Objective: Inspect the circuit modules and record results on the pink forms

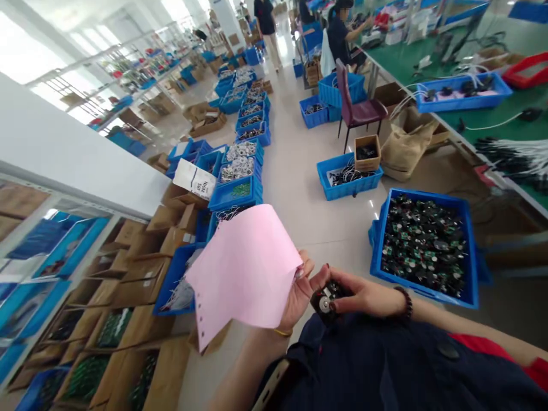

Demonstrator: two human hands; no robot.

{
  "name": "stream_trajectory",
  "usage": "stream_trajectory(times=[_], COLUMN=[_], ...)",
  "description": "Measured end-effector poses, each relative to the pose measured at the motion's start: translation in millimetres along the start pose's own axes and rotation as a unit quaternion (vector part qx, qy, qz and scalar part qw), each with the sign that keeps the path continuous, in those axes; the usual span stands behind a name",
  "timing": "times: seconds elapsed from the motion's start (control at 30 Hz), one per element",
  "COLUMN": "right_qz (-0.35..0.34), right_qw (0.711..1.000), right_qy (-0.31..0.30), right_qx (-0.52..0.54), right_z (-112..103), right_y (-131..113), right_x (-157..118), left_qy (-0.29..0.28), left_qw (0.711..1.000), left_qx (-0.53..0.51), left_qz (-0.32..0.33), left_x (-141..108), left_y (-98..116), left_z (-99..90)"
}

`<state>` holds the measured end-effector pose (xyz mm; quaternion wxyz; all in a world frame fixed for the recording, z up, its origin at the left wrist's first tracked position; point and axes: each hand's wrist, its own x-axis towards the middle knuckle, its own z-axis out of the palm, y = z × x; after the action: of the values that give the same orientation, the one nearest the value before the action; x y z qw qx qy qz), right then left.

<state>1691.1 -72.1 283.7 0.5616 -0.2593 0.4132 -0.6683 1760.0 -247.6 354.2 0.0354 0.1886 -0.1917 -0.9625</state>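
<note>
Head view: the left hand (297, 294) holds a pink sheet (252, 268) by its right edge, the fingers curled in and pinching the paper near its corner; something small and shiny shows at those fingertips, too small to name. The sheet bends and spreads out to the left of the hand, above the floor (317, 228), with punched holes down its lower left edge. A yellow band (283, 332) circles the left wrist.

The right hand (357, 294) grips a black part (327, 302) with a round metal disc on its face, the thumb on the near side and the fingers closed over the top. The part is just beside the left hand, in front of the dark shirt (385, 365). A beaded bracelet (405, 302) is on the right wrist.

To the right, a blue bin (473, 257) full of black and green parts (423, 245) stands near the green table (454, 120). Farther up are a smaller blue bin (355, 187), a small box (367, 162) resting on its right end, and a dark red chair (362, 111). Rows of blue bins (235, 194) and open cartons (141, 279) lie to the left. A seated person (340, 37) works beyond the chair.
</note>
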Motion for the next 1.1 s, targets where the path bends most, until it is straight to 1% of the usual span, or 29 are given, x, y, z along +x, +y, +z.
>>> stream_trajectory(times=[0.07,0.13,0.17,0.2,0.27,0.43,0.5,0.57,0.63,0.7,0.73,0.8,0.87,0.93,1.0,1.1], right_qz=[0.018,0.024,0.019,0.011,-0.010,-0.088,-0.119,-0.137,-0.141,-0.145,-0.145,-0.147,-0.143,-0.136,-0.127,-0.120], right_qw=[0.997,0.988,0.983,0.979,0.975,0.981,0.982,0.983,0.984,0.985,0.985,0.986,0.987,0.988,0.990,0.991], right_qy=[-0.018,-0.009,0.001,0.010,0.019,0.026,0.031,0.039,0.051,0.063,0.066,0.071,0.072,0.069,0.065,0.063], right_qx=[0.067,0.150,0.183,0.205,0.223,0.170,0.141,0.118,0.097,0.074,0.061,0.036,0.021,0.020,0.020,0.017], right_z=[-16,-28,-34,-39,-50,-74,-83,-92,-101,-109,-112,-118,-123,-129,-135,-148], right_y=[-9,-21,-28,-36,-55,-103,-118,-131,-143,-155,-162,-176,-188,-198,-205,-212], right_x=[18,33,40,46,60,98,117,140,164,189,201,224,245,265,283,310], left_qy=[0.014,0.026,0.032,0.039,0.055,0.093,0.109,0.111,0.086,0.033,0.003,-0.055,-0.082,-0.073,-0.041,-0.010], left_qw=[0.997,0.985,0.978,0.973,0.968,0.963,0.964,0.968,0.974,0.983,0.986,0.991,0.993,0.993,0.991,0.984], left_qx=[-0.002,-0.019,-0.031,-0.042,-0.055,-0.061,-0.042,-0.015,0.008,0.016,0.016,0.016,0.030,0.064,0.105,0.154], left_qz=[0.076,0.171,0.205,0.225,0.237,0.245,0.238,0.224,0.207,0.179,0.164,0.121,0.081,0.061,0.073,0.085], left_x=[24,44,53,60,71,100,115,133,151,168,177,193,208,223,239,265], left_y=[12,28,36,43,56,77,88,103,122,143,154,175,195,212,226,246], left_z=[10.5,16.0,16.6,15.8,11.4,-8.6,-19.6,-31.2,-40.7,-44.4,-43.3,-35.1,-21.7,-8.1,1.8,7.8])
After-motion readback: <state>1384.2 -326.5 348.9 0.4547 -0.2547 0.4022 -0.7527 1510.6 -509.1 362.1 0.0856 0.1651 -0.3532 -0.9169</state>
